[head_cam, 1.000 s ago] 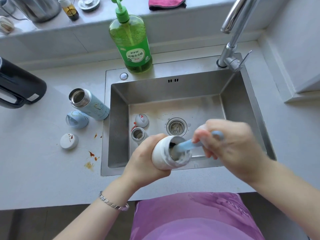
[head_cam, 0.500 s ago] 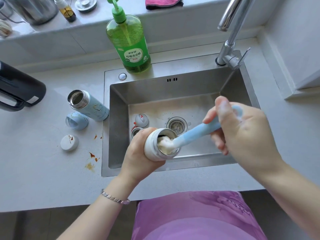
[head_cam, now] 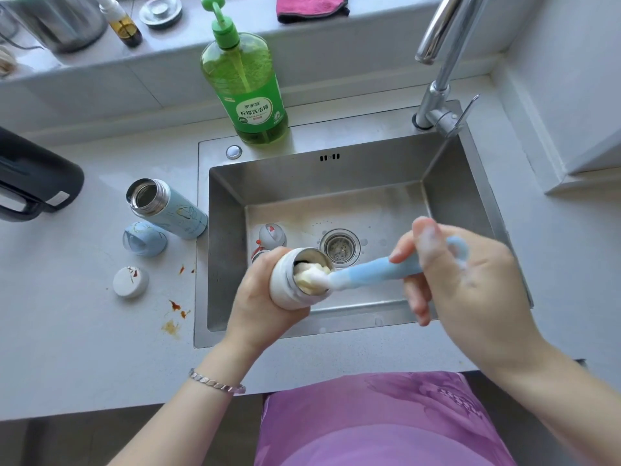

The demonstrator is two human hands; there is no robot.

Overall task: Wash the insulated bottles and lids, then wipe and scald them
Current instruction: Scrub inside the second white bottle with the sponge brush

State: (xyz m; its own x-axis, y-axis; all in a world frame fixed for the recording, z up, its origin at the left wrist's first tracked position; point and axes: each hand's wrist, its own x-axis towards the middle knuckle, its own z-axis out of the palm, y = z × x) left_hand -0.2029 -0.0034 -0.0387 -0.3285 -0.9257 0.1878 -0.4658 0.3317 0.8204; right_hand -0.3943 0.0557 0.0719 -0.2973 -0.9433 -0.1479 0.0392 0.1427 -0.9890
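Item: white bottle (head_cam: pixel 283 290), over sink (head_cam: pixel 447 196) front edge, mouth facing 3 o'clock. I log left hand (head_cam: pixel 258 312) wrapped round its body. Right hand (head_cam: pixel 470 280), 3 o'clock of mouth, clenched on blue brush (head_cam: pixel 369 270); handle axis 9-to-3, foam head in mouth. Blue bottle (head_cam: pixel 174 210) on tabletop (head_cam: pixel 67 314), 10 o'clock.

Bright, soft daylight, even across the counter. Hard highlights on the chrome faucet (head_cam: pixel 440 35). The sink (head_cam: pixel 302 176) has sheen on its back wall, while its left wall is shaded. The green dish soap bottle (head_cam: pixel 248 85) glows, light passing through it. The black kettle (head_cam: pixel 30 176) is crushed dark, with little detail. Area below the counter edge at lower left is dim. Right hand (head_cam: pixel 470 280) and blue bottle brush (head_cam: pixel 369 270) are slightly motion-smeared. The white bottle (head_cam: pixel 289 287) in the left hand (head_cam: pixel 258 311) is sharper. Wide-angle bowing: ledge and counter edges curve, faucet leans. Fine detail is soft overall.
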